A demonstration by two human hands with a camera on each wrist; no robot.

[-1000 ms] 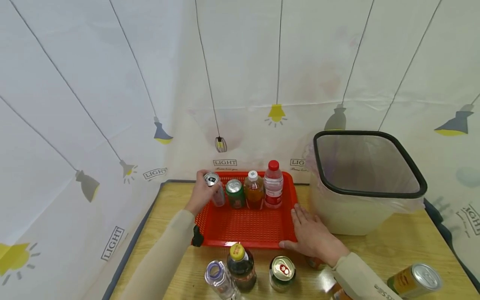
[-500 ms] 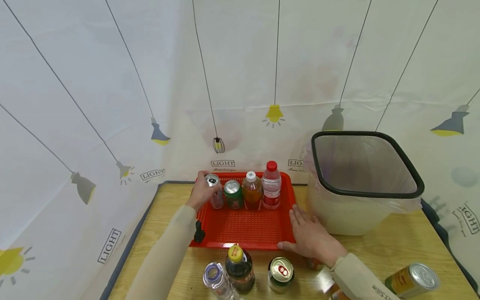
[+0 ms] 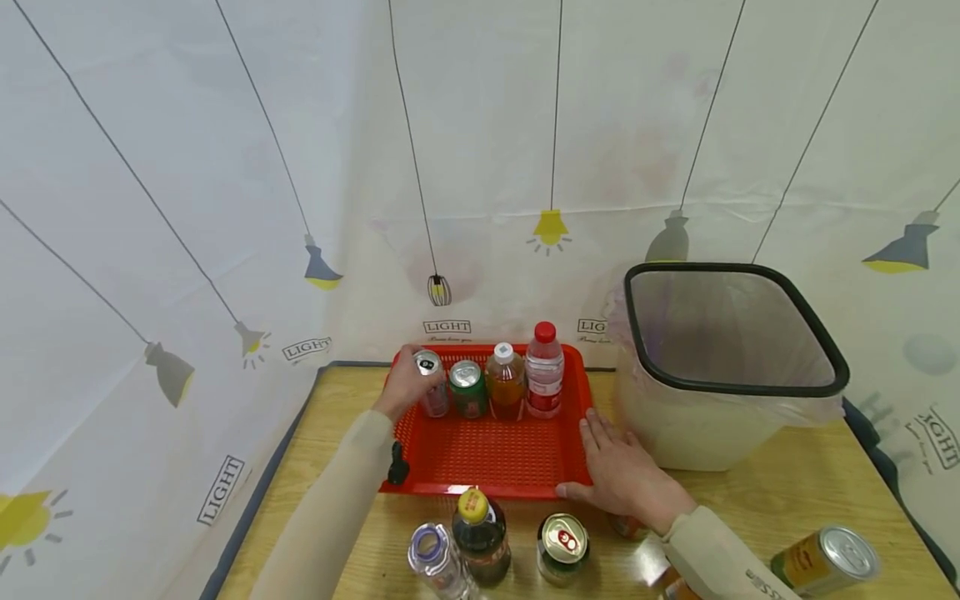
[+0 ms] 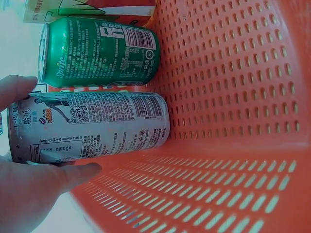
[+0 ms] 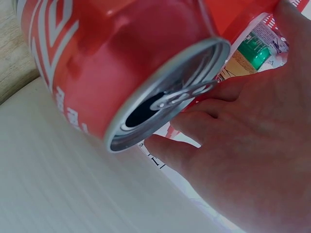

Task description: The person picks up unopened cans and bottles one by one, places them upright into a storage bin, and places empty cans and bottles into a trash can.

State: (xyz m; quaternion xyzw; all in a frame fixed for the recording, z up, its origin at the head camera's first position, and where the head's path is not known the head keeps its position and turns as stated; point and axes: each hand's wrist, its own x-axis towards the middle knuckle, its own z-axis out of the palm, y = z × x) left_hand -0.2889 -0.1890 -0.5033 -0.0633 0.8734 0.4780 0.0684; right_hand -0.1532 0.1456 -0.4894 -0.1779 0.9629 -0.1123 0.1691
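In the back left corner of the red basket (image 3: 487, 458), my left hand (image 3: 405, 385) grips a tall pale energy drink can (image 4: 92, 128) near its top, thumb and fingers on either side. The can's base is down at the basket floor. Beside it stands a green Sprite can (image 3: 468, 396), then a bottle of amber drink (image 3: 506, 390) and a red-capped bottle (image 3: 545, 375), all upright along the back wall. My right hand (image 3: 630, 477) rests on the basket's right rim with straight fingers. Under that wrist, a red can (image 5: 121, 58) shows its opened top.
In front of the basket are a yellow-capped dark bottle (image 3: 481, 542), a clear bottle (image 3: 438, 558) and a gold-topped can (image 3: 563, 550). A tilted yellow can (image 3: 817, 562) is at front right. A lined bin (image 3: 697, 425) stands right of the basket, whose left rim bears a black clip (image 3: 398, 465).
The top of the pale can has shifted slightly right, toward the green can, with my left hand still holding it. My right hand stays on the rim.
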